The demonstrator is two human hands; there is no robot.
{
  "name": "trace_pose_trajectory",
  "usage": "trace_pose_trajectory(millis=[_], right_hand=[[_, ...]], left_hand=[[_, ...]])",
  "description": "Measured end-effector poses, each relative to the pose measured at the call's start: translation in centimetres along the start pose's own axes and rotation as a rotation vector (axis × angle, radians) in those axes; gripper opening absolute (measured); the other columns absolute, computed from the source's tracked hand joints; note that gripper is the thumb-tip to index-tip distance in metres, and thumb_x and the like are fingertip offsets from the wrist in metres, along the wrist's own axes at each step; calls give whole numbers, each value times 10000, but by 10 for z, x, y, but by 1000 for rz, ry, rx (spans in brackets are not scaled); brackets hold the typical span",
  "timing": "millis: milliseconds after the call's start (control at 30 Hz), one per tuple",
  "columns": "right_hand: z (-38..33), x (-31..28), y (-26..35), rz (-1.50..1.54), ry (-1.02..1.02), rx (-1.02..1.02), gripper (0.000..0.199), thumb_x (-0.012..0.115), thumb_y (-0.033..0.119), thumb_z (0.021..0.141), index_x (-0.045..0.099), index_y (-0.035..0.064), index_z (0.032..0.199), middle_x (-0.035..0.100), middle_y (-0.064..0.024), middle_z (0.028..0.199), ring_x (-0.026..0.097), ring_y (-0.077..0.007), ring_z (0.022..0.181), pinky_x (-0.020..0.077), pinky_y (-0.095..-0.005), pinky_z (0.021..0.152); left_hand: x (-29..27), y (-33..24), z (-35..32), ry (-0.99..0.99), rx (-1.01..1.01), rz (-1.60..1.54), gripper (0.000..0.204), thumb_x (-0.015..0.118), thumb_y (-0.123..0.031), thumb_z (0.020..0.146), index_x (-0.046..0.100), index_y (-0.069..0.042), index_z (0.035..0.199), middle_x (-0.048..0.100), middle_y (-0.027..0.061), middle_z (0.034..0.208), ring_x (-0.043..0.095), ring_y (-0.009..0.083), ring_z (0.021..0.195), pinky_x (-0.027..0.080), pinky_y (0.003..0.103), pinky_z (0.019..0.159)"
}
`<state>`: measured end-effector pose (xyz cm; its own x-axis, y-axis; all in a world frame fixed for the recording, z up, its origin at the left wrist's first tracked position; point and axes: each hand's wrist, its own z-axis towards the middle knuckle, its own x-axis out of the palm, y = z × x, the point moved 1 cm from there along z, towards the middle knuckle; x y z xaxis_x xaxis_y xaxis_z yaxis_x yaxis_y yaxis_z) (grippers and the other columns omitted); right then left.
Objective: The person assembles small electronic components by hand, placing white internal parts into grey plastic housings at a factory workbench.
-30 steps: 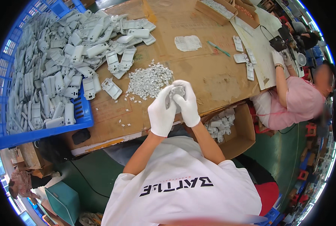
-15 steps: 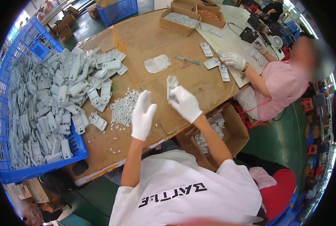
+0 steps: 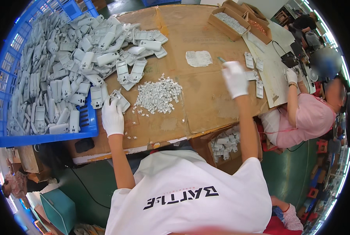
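table (image 3: 206, 98) (cardboard-topped) | grey casings (image 3: 135, 70) | small clips pile (image 3: 157, 96) | 2 boxes (image 3: 231, 23)

Probably a factory assembly bench: blue crate (image 3: 2, 129) heaped with grey plastic housings (image 3: 53, 78), cardboard-covered table (image 3: 206, 102).

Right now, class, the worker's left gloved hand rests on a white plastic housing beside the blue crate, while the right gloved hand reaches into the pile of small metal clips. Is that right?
Not quite. The head view shows the right gloved hand stretched out to the far right of the cardboard-covered table, near the white housings laid there, well clear of the pile of small metal clips. The left gloved hand does rest on a white plastic housing beside the blue crate.
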<state>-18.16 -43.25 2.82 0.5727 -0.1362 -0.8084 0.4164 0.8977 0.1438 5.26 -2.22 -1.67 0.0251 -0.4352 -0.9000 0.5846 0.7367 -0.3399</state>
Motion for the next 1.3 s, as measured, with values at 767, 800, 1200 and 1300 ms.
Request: trace_pose_trajectory(millis=[767,800,1200,1300], right_hand=[[-21,52,121,-34,312,-266,46,628,57,835,587,76,829,600,-105,846,652,-314,803,563,-417,678],[-25,48,121,-42,313,-257,46,628,57,835,587,76,829,600,-105,846,652,-314,803,563,-417,678],[-19,-12,282,919,6,86,115,711,20,750,681,80,844,555,-63,755,562,-190,639,475,-331,599],[-21,-14,282,896,27,146,69,720,43,746,687,77,797,548,-68,733,561,-198,627,476,-340,595]], left_hand=[[8,0,31,58,-328,-452,357,655,-197,863,633,-20,1173,693,197,1102,679,350,1012,530,434,868],[-1,-8,29,66,-321,-457,357,655,-197,863,633,-20,1173,693,197,1102,679,350,1012,530,434,868],[-53,-116,-35,-229,-104,-759,366,699,-27,837,647,-55,1198,685,112,1048,677,201,896,534,309,786],[-46,-117,-39,-228,-106,-698,366,703,-26,829,652,-70,1189,672,99,1042,673,213,866,536,304,745]])
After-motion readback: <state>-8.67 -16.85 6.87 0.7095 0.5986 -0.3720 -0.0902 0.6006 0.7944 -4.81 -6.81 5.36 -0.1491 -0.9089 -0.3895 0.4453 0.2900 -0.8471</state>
